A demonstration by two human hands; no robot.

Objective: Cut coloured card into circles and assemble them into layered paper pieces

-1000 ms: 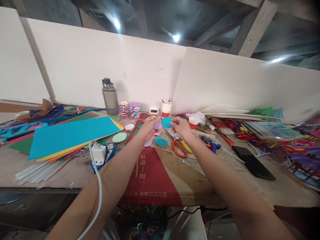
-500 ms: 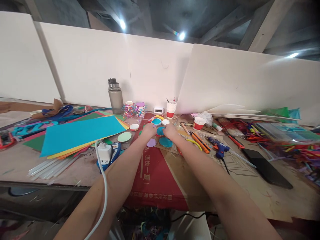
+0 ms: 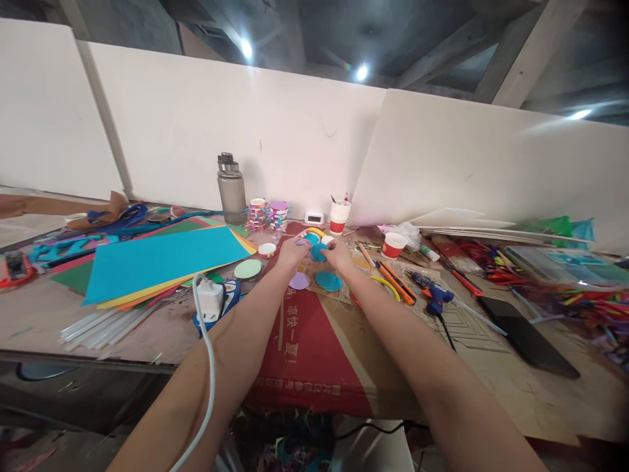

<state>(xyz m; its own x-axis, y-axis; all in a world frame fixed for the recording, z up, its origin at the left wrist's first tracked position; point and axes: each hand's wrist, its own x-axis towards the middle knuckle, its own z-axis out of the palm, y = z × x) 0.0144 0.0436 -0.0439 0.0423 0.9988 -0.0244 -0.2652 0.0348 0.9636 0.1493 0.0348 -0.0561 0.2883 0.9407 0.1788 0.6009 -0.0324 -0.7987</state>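
Note:
Both my arms reach far across a cluttered craft table. My left hand [image 3: 291, 254] and my right hand [image 3: 338, 254] meet over a teal paper circle [image 3: 318, 252] and pinch it from either side, low over the table. A second teal circle [image 3: 328, 281] and a lilac circle [image 3: 299, 280] lie just in front of my hands. A pale green circle [image 3: 247, 268] rests further left. My forearms hide part of the red-printed cardboard [image 3: 304, 354] beneath.
Stacked coloured paper sheets [image 3: 162, 261] lie left, with glue sticks [image 3: 98, 326] and a white charger with cable [image 3: 209, 298]. A grey bottle [image 3: 231, 191], paper cups [image 3: 339, 217], a blue glue gun [image 3: 432, 296], orange cutters [image 3: 390, 275] and a black phone [image 3: 527, 335] surround the hands.
My hands dropped from holding the teal circle up in the air to holding it low over the table near the other circles. The camera view shifted slightly left.

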